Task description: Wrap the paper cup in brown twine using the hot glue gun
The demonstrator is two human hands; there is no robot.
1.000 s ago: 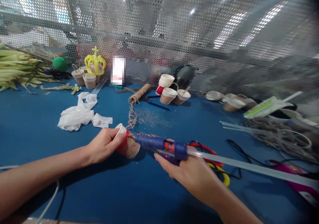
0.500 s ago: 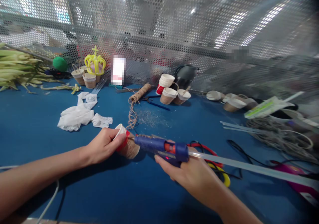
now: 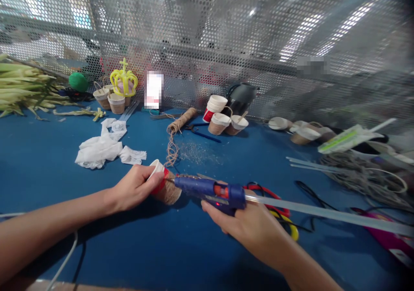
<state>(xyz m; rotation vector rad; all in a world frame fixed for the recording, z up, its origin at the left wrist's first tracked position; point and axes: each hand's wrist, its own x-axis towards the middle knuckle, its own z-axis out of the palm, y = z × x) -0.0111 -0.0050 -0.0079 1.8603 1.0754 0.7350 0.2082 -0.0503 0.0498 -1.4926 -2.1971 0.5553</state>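
Tilted on its side in my left hand (image 3: pixel 137 187) is a paper cup (image 3: pixel 171 191), red and white near its rim and wrapped in brown twine toward its base. The thumb presses on the outside near the rim, with the fingers mostly hidden behind. My right hand (image 3: pixel 246 222) is closed round a blue hot glue gun (image 3: pixel 210 191), whose nozzle points left at the edge of the twine wrapping. A long clear glue stick (image 3: pixel 310 211) sticks out of the gun's back. From the cup, loose twine (image 3: pixel 172 150) runs up to a twine roll (image 3: pixel 183 120).
Crumpled white tissue (image 3: pixel 98 151) lies left of the cup. Blue-handled pliers (image 3: pixel 205 133) and several twine-wrapped cups (image 3: pixel 219 124) stand behind. Red-handled scissors (image 3: pixel 268 196) and black cable lie right of the gun. Grey cord (image 3: pixel 349 174) is heaped at right, before a perforated metal screen (image 3: pixel 194 32).
Almost nothing differs. Both hands, the cup and the glue gun keep their places, with only a very slight shift of the whole view.
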